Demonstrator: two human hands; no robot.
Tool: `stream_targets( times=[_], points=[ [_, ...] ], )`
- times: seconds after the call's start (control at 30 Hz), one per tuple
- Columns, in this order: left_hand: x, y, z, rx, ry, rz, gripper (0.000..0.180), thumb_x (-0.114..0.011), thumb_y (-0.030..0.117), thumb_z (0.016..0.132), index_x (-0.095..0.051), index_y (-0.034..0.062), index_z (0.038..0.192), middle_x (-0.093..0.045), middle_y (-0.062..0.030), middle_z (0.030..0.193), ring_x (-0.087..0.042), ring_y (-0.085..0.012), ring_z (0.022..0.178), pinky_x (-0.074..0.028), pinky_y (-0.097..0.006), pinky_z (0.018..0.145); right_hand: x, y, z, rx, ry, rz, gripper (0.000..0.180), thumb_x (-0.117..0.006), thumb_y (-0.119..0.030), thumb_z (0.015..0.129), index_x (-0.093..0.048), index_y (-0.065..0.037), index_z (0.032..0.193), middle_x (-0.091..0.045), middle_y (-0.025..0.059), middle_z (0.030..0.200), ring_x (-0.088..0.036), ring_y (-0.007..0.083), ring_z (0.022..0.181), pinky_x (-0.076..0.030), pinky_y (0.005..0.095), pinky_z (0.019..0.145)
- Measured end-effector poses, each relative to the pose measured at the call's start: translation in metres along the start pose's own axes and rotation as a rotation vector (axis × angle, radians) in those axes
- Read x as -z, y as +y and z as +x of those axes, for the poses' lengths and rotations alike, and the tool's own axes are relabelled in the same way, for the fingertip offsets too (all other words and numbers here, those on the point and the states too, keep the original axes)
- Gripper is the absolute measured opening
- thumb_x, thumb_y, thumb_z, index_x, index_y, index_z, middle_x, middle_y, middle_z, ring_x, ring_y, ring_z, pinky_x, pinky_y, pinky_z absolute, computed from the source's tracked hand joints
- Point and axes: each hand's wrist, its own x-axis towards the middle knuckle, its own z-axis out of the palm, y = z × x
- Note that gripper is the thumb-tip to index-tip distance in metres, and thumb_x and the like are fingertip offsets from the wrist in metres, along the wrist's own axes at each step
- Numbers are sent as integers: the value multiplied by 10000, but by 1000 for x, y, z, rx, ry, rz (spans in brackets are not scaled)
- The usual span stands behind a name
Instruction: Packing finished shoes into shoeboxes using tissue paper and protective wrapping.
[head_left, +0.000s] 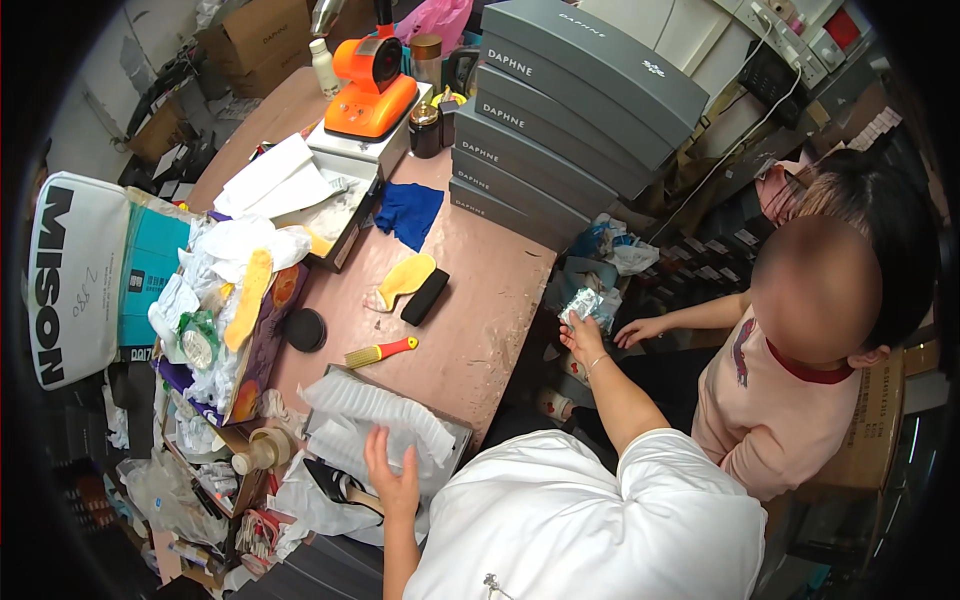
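My right hand (583, 338) stretches out past the table's right edge, its fingers closed on a small crumpled white-and-teal wrapper (580, 303). My left hand (392, 476) is open, fingers apart, over the near edge of the table. Right by it lies an open grey box with white padded wrapping (375, 415) in it; whether the fingertips touch the wrapping I cannot tell. A black strappy shoe (335, 482) rests on white tissue beside my left wrist. Beyond the box is a brush (381, 352) with a red and yellow handle.
Grey shoeboxes (540, 130) stand stacked at the back right. An orange machine (372, 90), blue cloth (410, 214), yellow cloth (406, 277) and black block (425, 297) are on the table. A carton of crumpled paper (265, 355) sits left. Close on the right is another person (775, 400), one arm reaching toward my right hand.
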Motion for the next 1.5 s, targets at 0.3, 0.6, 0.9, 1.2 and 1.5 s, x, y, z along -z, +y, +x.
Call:
stream_targets(
  times=[0.3, 0.6, 0.9, 1.2, 1.5],
  points=[
    [-57, -23, 28, -200, -514, 458, 511, -670, 352, 793, -551, 80, 1209, -463, -183, 1292, -382, -365, 1254, -216, -586, 1052, -121, -18, -51, -11, -621, -133, 205, -536, -300, 955, -535, -99, 1000, -578, 2, 813, -553, 108, 679, -468, 269, 595],
    [9, -13, 39, 227, 38, -1095, 620, -546, 472, 908, -455, 13, 1314, -501, -113, 1308, -448, -218, 1232, -299, -357, 1054, -281, -34, -214, -186, -1438, -814, 253, -497, -265, 972, -547, -24, 1029, -590, 13, 773, -597, 76, 637, -499, 226, 567],
    [25, -46, 31, 583, 501, -1713, 410, -487, 360, 962, -492, 44, 1222, -556, -47, 1120, -530, -175, 1047, -392, -344, 952, -376, -10, -234, 818, -1905, -1601, 407, -535, -406, 905, -618, -8, 897, -631, 222, 788, -610, 406, 761, -469, 465, 685],
    [9, -78, 24, 956, 390, -1741, 290, -534, 325, 934, -538, 106, 1124, -595, -21, 1048, -574, -198, 955, -436, -362, 885, -556, 24, -239, 1186, -1672, -1068, 316, -620, -164, 822, -573, -10, 1094, -610, 197, 997, -608, 355, 897, -477, 419, 805],
    [-60, -134, -19, 865, 59, -1589, 325, -510, 196, 934, -567, -54, 1133, -632, -131, 1077, -607, -223, 1025, -474, -348, 881, -690, 127, -289, 1525, -1823, -1020, 301, -520, -2, 783, -621, 5, 1067, -624, 194, 1053, -598, 360, 966, -472, 416, 867]
  ],
)
